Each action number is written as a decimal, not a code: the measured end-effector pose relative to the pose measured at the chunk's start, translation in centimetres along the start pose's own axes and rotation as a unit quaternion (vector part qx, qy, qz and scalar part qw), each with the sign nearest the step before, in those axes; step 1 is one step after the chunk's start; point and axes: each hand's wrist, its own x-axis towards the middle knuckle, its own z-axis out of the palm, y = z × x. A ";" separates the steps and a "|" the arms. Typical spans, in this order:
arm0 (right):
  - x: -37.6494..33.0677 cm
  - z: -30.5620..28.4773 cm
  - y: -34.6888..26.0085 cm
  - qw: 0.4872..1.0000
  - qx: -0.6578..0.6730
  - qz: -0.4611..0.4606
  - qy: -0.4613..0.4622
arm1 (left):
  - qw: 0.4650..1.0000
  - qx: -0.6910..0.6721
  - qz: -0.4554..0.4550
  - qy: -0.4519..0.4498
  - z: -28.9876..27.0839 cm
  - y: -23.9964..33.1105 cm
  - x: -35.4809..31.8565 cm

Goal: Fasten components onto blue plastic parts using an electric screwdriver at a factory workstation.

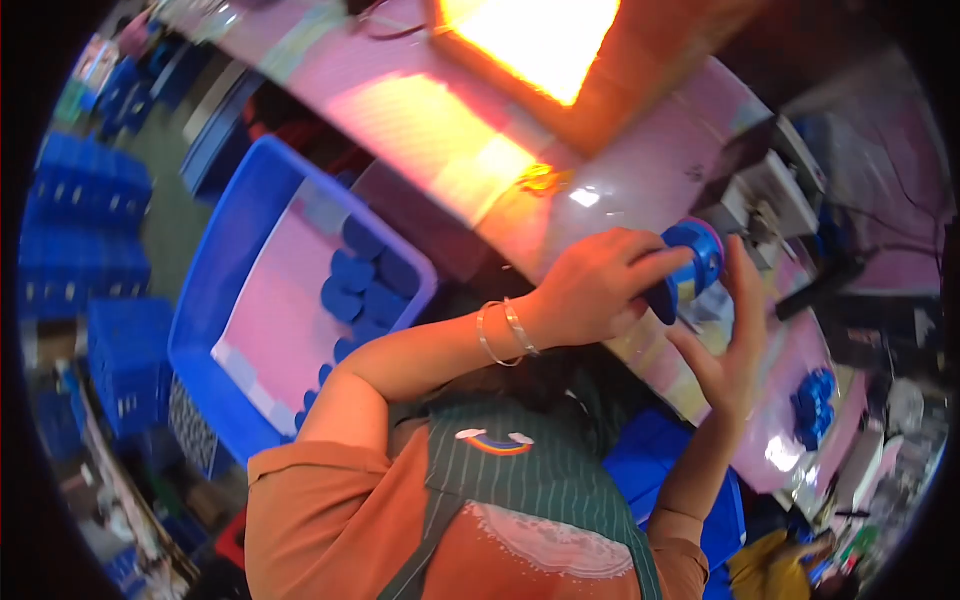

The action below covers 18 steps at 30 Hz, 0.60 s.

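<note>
Blue piece [697, 243] | left hand [598, 285] grips it | rainbow emblem [496, 443] on apron [575, 465]

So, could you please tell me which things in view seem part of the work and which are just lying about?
Likely in use:
blue round piece, in the left hand
blue discs in the blue bin

Apparently lying about:
stacked blue crates, left background
possibly: blue cluster at right on the table
</note>
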 end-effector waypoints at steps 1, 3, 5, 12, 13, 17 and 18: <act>0.2 -0.2 -0.4 0.999 -0.032 -0.039 -0.008 | 0.998 -0.009 -0.061 0.033 -1.8 -0.3 -1.3; 0.0 -1.0 0.3 0.995 -0.075 -0.070 0.010 | 0.983 -0.072 -0.148 0.087 -6.8 -1.7 -4.3; -1.2 -2.2 3.1 0.997 -0.021 -0.025 0.070 | 0.933 -0.042 -0.301 0.192 -12.7 -1.9 -8.0; -7.4 -8.0 10.9 0.964 -0.019 0.171 0.201 | 0.668 0.345 -0.616 0.237 -26.9 -7.7 -32.5; -8.0 -8.6 11.5 0.957 -0.035 0.184 0.223 | 0.655 0.314 -0.655 0.208 -26.4 -8.9 -35.7; -9.1 -9.5 12.5 0.941 -0.072 0.218 0.250 | 0.606 0.127 -0.756 0.213 -21.4 -12.3 -41.1; -9.2 -9.7 12.7 0.939 -0.090 0.224 0.245 | 0.605 0.095 -0.755 0.233 -20.4 -12.3 -40.8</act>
